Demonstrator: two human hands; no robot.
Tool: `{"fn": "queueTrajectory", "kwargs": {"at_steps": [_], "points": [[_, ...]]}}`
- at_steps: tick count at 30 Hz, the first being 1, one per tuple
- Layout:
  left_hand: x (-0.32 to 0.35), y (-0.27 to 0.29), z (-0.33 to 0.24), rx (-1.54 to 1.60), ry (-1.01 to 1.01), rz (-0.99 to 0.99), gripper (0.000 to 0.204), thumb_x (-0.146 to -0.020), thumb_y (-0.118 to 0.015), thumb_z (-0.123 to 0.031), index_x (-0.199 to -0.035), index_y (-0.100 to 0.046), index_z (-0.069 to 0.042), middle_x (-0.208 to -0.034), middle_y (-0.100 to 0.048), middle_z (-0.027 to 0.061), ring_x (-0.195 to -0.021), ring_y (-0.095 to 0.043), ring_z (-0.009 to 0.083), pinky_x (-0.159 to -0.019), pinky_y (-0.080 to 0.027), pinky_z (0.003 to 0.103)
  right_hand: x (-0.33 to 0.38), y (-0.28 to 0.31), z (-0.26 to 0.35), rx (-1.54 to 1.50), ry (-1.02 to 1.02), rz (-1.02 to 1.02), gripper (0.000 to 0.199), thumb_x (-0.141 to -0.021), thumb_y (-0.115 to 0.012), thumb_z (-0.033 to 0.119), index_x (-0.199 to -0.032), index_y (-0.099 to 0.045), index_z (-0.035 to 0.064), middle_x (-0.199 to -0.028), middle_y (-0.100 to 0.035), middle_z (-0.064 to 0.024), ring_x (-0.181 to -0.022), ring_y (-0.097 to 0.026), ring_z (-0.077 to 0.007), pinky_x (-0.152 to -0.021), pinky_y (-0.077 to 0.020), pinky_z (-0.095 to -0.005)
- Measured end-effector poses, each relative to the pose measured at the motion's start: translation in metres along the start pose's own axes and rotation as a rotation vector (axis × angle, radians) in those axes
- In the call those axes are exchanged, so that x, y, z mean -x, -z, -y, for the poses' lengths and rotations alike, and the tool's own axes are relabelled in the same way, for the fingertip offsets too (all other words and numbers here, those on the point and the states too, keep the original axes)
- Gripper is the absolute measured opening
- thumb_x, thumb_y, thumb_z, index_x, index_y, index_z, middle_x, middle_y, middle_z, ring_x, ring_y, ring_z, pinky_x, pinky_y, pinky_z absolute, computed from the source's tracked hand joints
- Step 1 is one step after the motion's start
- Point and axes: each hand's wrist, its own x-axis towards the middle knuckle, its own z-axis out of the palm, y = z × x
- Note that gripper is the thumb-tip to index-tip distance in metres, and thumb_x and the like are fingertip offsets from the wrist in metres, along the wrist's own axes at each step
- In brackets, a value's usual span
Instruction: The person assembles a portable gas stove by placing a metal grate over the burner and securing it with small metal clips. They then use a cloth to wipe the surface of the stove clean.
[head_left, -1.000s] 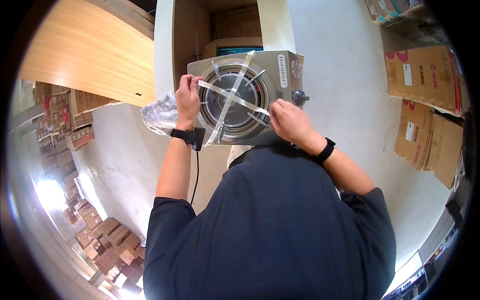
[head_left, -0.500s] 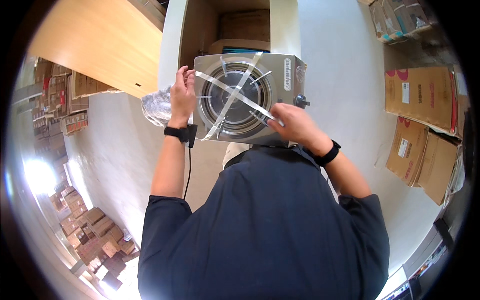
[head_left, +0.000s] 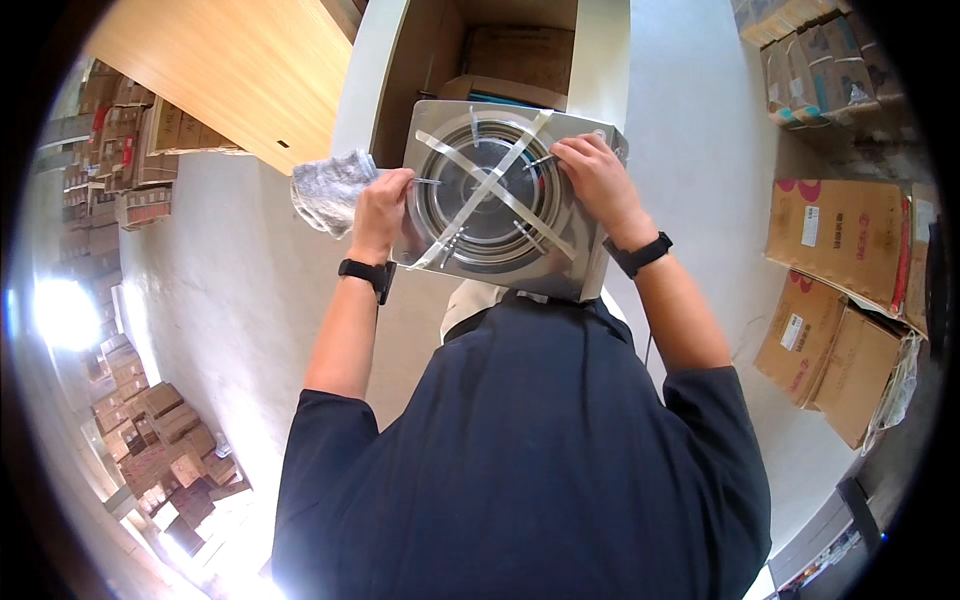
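A single-burner gas stove [head_left: 428, 120] with a shiny steel top stands in front of me, tilted slightly. Two strips of pale tape [head_left: 488, 184] cross over its round burner, and thin metal support prongs stick out around the ring. My left hand [head_left: 381, 212] is closed at the stove's left edge, fingertips by the left prong. Beside it, touching or nearly touching, hangs a grey cloth [head_left: 333, 192]. My right hand [head_left: 603, 188] reaches over the stove's right side with bent fingers pinching the upper right prong [head_left: 538, 161]. The stove's knob is hidden behind that arm.
Beyond the stove is an open cabinet or box frame [head_left: 603, 60] with cardboard inside. A wooden panel [head_left: 220, 70] lies at the upper left. Cartons [head_left: 838, 240] stand on the right, and stacked boxes [head_left: 165, 440] fill the lower left.
My right hand has moved from the lower right tape end up to the upper right prong. My left hand has slid slightly down, its fingers now curled inward. The view has shifted a little.
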Motion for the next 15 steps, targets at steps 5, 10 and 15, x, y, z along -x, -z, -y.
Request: {"fn": "queueTrajectory", "kwargs": {"at_steps": [5,10,15], "points": [[-0.002,-0.003,-0.001,-0.003,-0.001,-0.026,0.019,-0.093,-0.063,-0.002,-0.111,-0.071,-0.003,-0.107,-0.074,0.0173,-0.097,-0.071,0.0406,-0.080,-0.058,0.044,0.005,0.001,0.008,0.015,-0.040,-0.063,0.022,-0.094,-0.069,0.009,-0.115,-0.075,0.0071,-0.111,-0.077,-0.0090,-0.112,-0.068,-0.0277,-0.096,-0.0558,-0.0390],[-0.011,-0.006,0.001,0.018,-0.019,-0.043,0.017,-0.094,-0.064,-0.003,-0.109,-0.071,-0.002,-0.111,-0.074,0.0193,-0.101,-0.071,0.0409,-0.082,-0.059,0.043,0.008,-0.004,0.005,0.020,-0.052,-0.101,0.019,-0.094,-0.069,0.010,-0.112,-0.077,0.0073,-0.108,-0.078,-0.0096,-0.110,-0.070,-0.0280,-0.095,-0.0566,-0.0393],[-0.009,-0.008,0.007,0.032,-0.032,-0.054,0.016,-0.094,-0.064,-0.003,-0.108,-0.071,-0.002,-0.107,-0.074,0.0191,-0.098,-0.071,0.0400,-0.080,-0.059,0.042,0.008,-0.008,0.007,0.039,-0.083,-0.104,0.019,-0.094,-0.069,0.009,-0.110,-0.077,0.0077,-0.108,-0.078,-0.0087,-0.109,-0.070,-0.0278,-0.093,-0.0569,-0.0386]]}}
